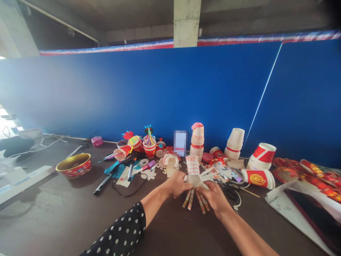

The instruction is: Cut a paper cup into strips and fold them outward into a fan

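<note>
A cut paper cup (195, 180) is held up over the table between both hands. Its side is slit into strips that splay outward, and several patterned ones hang below the hands. One wide upright piece at its top carries red drawn lines. My left hand (177, 184) pinches the cup's left edge with thumb and fingers. On the opposite side, my right hand (213, 195) grips strips near the cup's base. Behind the hands lies another cut cup piece (170, 161) with a curved rim, among white paper scraps (151, 174).
Stacked paper cups (197, 142) stand at the back, with more cups (234, 144) rightward. Scissors (231, 192) lie beyond my right hand. Leftward are a black marker (102, 185), a red-gold bowl (77, 170) and decorated cups (149, 147). A dark phone (314, 217) lies at right.
</note>
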`<state>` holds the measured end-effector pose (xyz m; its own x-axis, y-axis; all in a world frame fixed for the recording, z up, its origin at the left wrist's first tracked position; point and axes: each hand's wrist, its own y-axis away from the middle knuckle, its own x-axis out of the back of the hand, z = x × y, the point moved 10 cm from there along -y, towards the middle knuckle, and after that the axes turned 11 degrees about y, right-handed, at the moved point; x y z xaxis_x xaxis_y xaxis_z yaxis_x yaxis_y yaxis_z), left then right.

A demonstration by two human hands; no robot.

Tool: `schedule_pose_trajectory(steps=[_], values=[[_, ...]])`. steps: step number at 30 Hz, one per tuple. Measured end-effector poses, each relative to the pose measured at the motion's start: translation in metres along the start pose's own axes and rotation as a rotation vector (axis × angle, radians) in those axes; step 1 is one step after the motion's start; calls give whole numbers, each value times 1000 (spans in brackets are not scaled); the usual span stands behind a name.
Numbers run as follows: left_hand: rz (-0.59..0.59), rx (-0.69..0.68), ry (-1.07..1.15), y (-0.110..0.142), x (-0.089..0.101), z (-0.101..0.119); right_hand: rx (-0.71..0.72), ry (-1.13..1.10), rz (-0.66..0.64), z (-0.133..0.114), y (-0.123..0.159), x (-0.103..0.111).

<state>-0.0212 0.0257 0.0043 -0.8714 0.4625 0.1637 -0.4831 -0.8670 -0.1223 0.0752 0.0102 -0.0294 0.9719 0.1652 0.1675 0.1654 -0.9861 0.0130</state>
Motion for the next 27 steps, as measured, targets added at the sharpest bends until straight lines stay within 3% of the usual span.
schedule_pose_trajectory(steps=[8,19,27], values=[[12,7,75,-2,1,-6,21,60,-36,7,-4,-1],[46,-46,67,-3,-3,-6,4,119,29,11,-4,3],[77,92,24,1,22,-9,60,144,8,3,-6,6]])
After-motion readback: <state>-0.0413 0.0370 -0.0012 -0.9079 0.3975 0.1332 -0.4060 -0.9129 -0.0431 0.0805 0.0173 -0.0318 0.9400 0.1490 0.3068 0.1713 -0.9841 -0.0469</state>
